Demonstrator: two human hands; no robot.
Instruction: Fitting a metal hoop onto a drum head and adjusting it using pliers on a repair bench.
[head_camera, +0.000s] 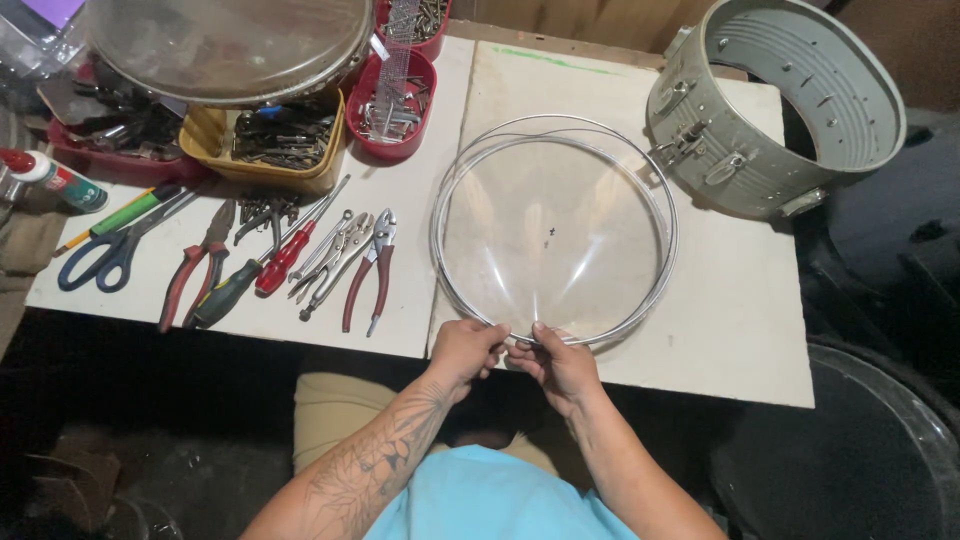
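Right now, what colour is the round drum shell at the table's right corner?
Pale grey-green round metal drum shell with metal lugs, lying on its side; head view shows it best.

Big drum head (230, 45) & dark bin (850, 450) cut off by edges.

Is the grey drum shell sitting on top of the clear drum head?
No, the grey drum shell lies on its side beside the clear drum head.

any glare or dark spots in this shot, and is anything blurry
Head view: the white tabletop is evenly lit, the clear film in the metal hoop shows faint sheen, the floor below falls into deep shadow; both hands, left hand and right hand, look sharp.
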